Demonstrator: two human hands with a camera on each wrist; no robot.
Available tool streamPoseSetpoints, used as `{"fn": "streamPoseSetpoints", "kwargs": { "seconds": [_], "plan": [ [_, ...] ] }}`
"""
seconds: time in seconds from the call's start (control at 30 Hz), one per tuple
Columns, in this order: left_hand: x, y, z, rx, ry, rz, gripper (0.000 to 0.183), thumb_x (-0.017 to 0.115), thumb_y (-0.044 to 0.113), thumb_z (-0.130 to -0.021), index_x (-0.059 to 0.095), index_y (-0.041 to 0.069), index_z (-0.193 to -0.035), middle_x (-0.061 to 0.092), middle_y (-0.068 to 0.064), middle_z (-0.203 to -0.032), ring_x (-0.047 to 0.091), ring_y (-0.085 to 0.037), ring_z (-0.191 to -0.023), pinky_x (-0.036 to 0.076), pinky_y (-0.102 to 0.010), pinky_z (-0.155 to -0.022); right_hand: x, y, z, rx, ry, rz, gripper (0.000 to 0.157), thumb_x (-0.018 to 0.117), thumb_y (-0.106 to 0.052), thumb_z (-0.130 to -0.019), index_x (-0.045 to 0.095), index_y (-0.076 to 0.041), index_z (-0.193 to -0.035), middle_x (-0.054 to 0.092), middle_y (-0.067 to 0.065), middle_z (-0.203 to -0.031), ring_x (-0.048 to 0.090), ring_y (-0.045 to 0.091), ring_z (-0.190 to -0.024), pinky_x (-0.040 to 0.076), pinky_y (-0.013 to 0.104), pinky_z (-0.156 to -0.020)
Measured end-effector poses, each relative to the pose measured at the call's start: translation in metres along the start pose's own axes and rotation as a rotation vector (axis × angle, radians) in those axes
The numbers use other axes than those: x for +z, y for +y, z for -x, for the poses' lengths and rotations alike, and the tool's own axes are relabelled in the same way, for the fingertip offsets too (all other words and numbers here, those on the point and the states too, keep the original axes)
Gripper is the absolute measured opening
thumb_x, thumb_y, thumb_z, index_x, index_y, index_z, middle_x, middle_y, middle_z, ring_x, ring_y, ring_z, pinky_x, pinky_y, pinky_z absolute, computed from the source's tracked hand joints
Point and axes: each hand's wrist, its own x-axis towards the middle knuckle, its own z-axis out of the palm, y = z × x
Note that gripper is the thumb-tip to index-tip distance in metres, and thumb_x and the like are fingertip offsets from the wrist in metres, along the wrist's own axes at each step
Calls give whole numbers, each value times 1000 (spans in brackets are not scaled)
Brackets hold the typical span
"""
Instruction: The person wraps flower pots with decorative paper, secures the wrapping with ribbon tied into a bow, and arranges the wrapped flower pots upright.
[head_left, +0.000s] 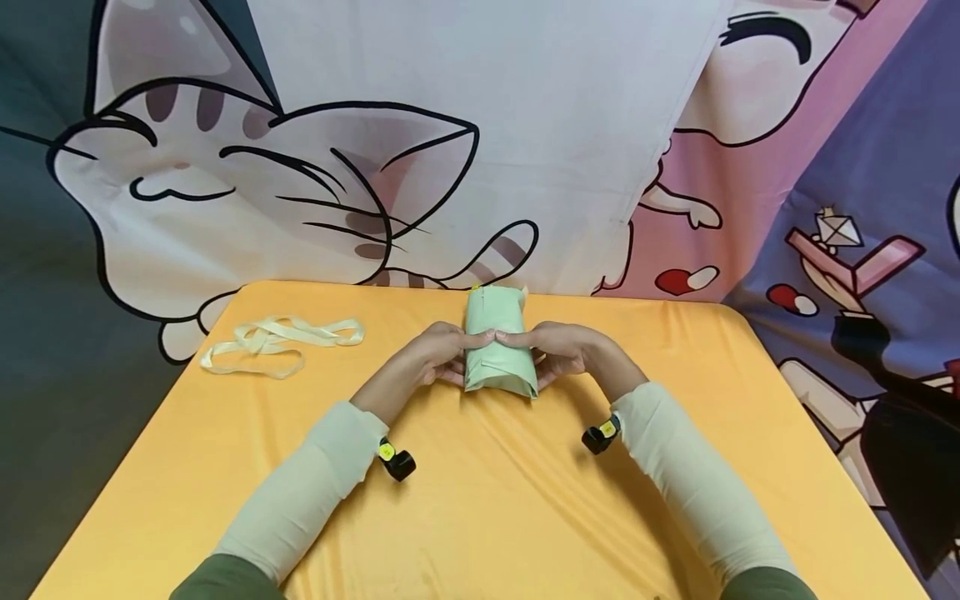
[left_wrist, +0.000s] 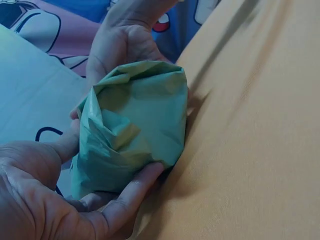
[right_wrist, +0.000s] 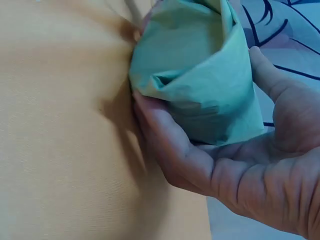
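A package wrapped in light green paper [head_left: 497,321] is held between both hands near the table's far edge. Its near end shows folded, creased paper in both wrist views. My left hand [head_left: 442,350] grips its left side, thumb across the top and fingers curled low along the side. On the other side my right hand [head_left: 562,350] grips it the same way. Both thumb tips come close together on top of the paper. In the left wrist view the fingers [left_wrist: 132,197] press against the lower edge of the folded end.
A pale yellow ribbon [head_left: 281,337] lies loosely looped at the table's far left. The orange cloth [head_left: 480,517] covering the table has creases toward the front. Behind the table hangs a backdrop [head_left: 570,150] printed with cartoon cats.
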Motion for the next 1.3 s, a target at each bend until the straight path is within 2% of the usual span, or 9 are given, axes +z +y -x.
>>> {"fn": "streamPoseSetpoints", "kwargs": {
  "seconds": [0.13, 0.27, 0.63, 0.9, 1.1, 1.23, 1.3],
  "plan": [
    [-2, -3, 2, 3, -11, -11, 44, 78, 43, -109, 65, 2, -114, 70, -9, -97, 72, -20, -81, 69, -32, -69, 7, 5, 1, -22, 27, 8, 62, 61, -56, -114, 68, 2, -134, 71, 15, -118, 75, 25, -96, 70, 39, -81],
    [-2, -5, 9, -7, -45, -21, 42, 75, 42, -111, 63, 2, -115, 70, -10, -101, 72, -21, -84, 69, -32, -71, 15, 9, 7, -35, 25, 30, 64, 60, -57, -114, 68, 2, -138, 74, 13, -114, 76, 24, -92, 69, 37, -78],
    [2, -18, 31, -6, -109, -3, 43, 75, 41, -110, 56, 3, -114, 73, -13, -103, 76, -22, -84, 70, -35, -73, 34, 24, 21, -69, 26, 42, 64, 58, -55, -116, 59, 2, -145, 77, 12, -114, 77, 23, -98, 69, 38, -83],
    [8, -27, 47, 5, -136, -14, 39, 73, 38, -112, 53, 5, -110, 76, -14, -99, 77, -21, -80, 68, -33, -69, 49, 33, 37, -86, 49, 112, 66, 67, -60, -110, 67, 1, -137, 80, 12, -110, 78, 24, -93, 68, 37, -80],
    [9, -31, 49, -1, -154, -1, 38, 72, 37, -113, 49, 7, -108, 76, -13, -98, 77, -19, -79, 67, -30, -67, 57, 36, 39, -90, 65, 101, 65, 71, -61, -105, 70, -2, -132, 79, 10, -104, 76, 22, -89, 65, 35, -76],
    [7, -34, 48, -3, -176, 11, 38, 69, 37, -114, 47, 6, -114, 75, -16, -105, 78, -21, -85, 68, -32, -70, 61, 37, 38, -107, 72, 87, 63, 72, -58, -104, 72, -1, -130, 80, 10, -106, 76, 22, -92, 65, 36, -77],
    [4, -35, 48, 1, -186, -16, 42, 66, 41, -116, 51, 2, -119, 74, -17, -109, 79, -23, -88, 69, -34, -72, 63, 36, 38, -111, 79, 93, 63, 72, -58, -102, 73, -1, -130, 80, 12, -108, 76, 22, -94, 66, 37, -78]
  ]
}}
